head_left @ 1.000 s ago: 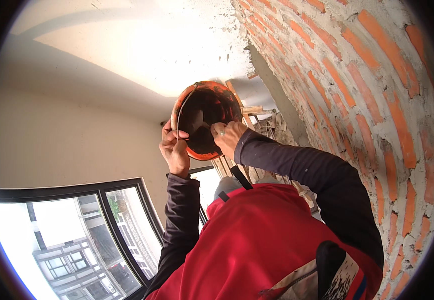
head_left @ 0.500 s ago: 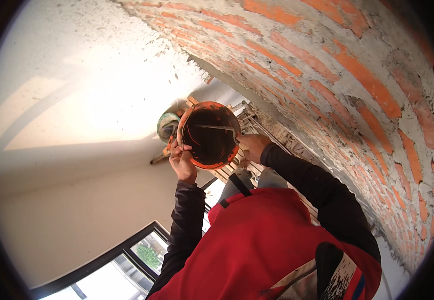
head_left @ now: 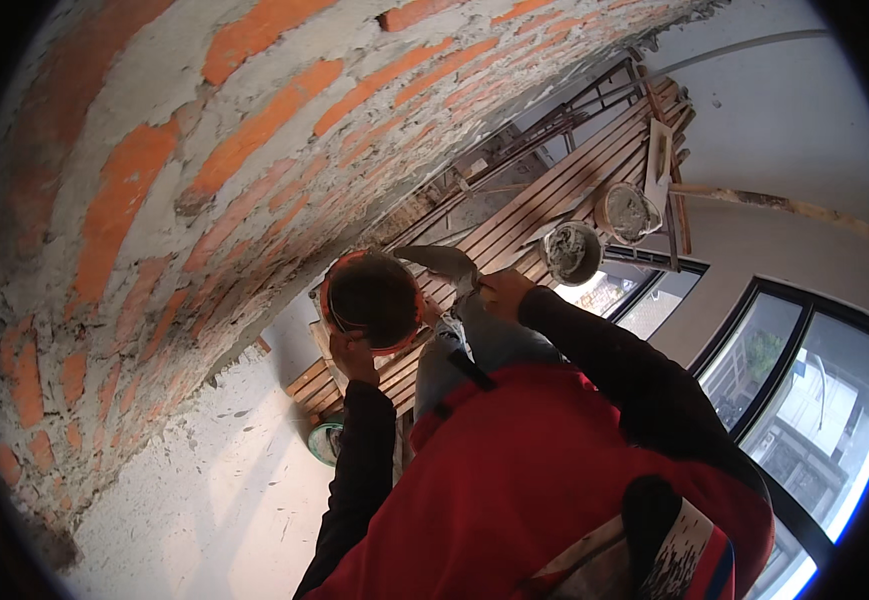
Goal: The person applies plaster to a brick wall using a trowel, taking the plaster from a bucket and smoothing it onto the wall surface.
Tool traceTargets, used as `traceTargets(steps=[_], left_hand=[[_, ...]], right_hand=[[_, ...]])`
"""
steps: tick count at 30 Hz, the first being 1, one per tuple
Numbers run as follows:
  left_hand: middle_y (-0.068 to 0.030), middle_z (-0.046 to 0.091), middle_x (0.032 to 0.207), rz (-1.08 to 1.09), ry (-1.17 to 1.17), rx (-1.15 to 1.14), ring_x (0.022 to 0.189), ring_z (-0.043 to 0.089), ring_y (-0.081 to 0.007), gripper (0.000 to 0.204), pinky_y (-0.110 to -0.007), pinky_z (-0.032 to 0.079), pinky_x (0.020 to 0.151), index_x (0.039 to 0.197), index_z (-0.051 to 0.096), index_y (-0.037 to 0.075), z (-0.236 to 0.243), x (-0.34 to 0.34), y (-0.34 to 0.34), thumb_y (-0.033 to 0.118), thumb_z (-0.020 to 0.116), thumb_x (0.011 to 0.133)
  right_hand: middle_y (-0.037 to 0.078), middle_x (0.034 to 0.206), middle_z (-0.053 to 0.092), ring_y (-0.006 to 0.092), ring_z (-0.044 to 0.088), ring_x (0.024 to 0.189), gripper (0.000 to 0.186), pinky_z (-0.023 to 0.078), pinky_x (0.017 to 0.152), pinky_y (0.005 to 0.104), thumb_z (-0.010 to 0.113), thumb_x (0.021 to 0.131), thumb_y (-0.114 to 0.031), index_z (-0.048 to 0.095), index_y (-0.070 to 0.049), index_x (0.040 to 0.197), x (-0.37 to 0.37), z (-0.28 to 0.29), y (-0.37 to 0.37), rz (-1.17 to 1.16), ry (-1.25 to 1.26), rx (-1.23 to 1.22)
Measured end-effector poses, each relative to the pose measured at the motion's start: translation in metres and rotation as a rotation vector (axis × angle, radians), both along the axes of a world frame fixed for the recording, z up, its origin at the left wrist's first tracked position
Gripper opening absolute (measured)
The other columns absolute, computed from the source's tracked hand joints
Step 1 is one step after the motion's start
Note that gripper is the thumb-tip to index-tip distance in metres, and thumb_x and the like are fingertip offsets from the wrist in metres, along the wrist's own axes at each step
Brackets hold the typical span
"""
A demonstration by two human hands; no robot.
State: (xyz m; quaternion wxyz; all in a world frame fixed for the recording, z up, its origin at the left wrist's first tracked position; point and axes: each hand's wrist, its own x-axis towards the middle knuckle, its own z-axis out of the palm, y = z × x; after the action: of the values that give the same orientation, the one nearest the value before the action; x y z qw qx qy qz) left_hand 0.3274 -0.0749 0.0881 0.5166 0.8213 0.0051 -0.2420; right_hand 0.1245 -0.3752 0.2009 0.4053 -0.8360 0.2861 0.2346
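Observation:
My left hand (head_left: 354,357) is closed on the near rim of an orange bucket (head_left: 420,306), which is held tilted beside the brick wall. The bucket's inside is dark, and its contents cannot be made out. My right hand (head_left: 506,293) grips a trowel (head_left: 436,260) by its handle. The trowel's grey blade is out of the bucket, just right of its rim, and points left toward the wall.
A rough brick wall (head_left: 284,130) with mortar rises on the left. Wooden slats (head_left: 544,190) form a platform below me, carrying two buckets of grey mortar, one here (head_left: 572,252). A green-rimmed bucket (head_left: 325,442) is at lower left. Black-framed windows (head_left: 784,370) are at right.
My body has turned, bringing the brick wall from the right side of the view to the left. The trowel has come out of the bucket. Both hands keep their hold.

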Motion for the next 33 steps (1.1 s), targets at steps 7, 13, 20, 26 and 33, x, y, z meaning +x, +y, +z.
traceTargets(steps=[7, 13, 20, 26, 33], left_hand=[[-0.0005, 0.057, 0.089, -0.370, 0.067, -0.039, 0.084, 0.052, -0.0083, 0.059, -0.022, 0.041, 0.070, 0.125, 0.056, 0.004, -0.051, -0.022, -0.094, -0.013, 0.048, 0.069], [-0.0020, 0.046, 0.130, -0.582, 0.267, -0.014, 0.097, 0.051, -0.0101, 0.059, -0.024, 0.040, 0.079, 0.122, 0.062, 0.003, -0.099, -0.084, -0.182, -0.010, 0.051, 0.065], [-0.0101, 0.027, 0.155, -0.791, 0.091, -0.055, 0.127, 0.049, -0.0171, 0.015, -0.030, 0.045, 0.094, 0.079, 0.064, -0.004, -0.270, -0.152, -0.240, -0.009, 0.055, 0.068], [-0.0085, 0.027, 0.155, -0.689, 0.350, -0.217, 0.145, 0.028, -0.0230, 0.017, -0.033, 0.045, 0.101, 0.078, 0.066, -0.002, -0.322, -0.230, -0.295, -0.009, 0.054, 0.068], [-0.0133, 0.027, 0.157, -0.849, 0.179, -0.268, 0.148, 0.020, -0.0272, 0.019, -0.042, 0.024, 0.116, 0.080, 0.065, 0.000, -0.354, -0.259, -0.309, -0.008, 0.053, 0.066]], right_hand=[[0.018, 0.112, 0.064, 0.0383, 0.065, 0.097, 0.035, 0.052, 0.088, 0.0446, 0.056, 0.087, -0.025, 0.062, -0.007, 0.116, -0.174, -0.050, 0.028, -0.618, 0.109, -0.100], [0.017, 0.110, 0.063, 0.0348, 0.064, 0.102, 0.031, 0.053, 0.087, 0.0444, 0.058, 0.083, -0.020, 0.066, -0.004, 0.108, -0.329, -0.192, 0.016, -0.284, 0.387, -0.298], [0.018, 0.109, 0.069, 0.0331, 0.066, 0.108, 0.031, 0.051, 0.093, 0.0430, 0.056, 0.091, -0.023, 0.067, -0.009, 0.115, -0.344, -0.345, -0.155, -0.741, 0.776, -0.216], [0.016, 0.102, 0.071, 0.0338, 0.071, 0.093, 0.025, 0.058, 0.068, 0.0442, 0.058, 0.088, -0.018, 0.071, -0.002, 0.103, -0.305, -0.467, -0.192, -0.224, 0.910, -0.373], [0.017, 0.100, 0.069, 0.0363, 0.070, 0.085, 0.027, 0.057, 0.069, 0.0447, 0.054, 0.090, -0.016, 0.058, -0.003, 0.113, -0.354, -0.424, -0.146, -0.339, 0.681, -0.282]])
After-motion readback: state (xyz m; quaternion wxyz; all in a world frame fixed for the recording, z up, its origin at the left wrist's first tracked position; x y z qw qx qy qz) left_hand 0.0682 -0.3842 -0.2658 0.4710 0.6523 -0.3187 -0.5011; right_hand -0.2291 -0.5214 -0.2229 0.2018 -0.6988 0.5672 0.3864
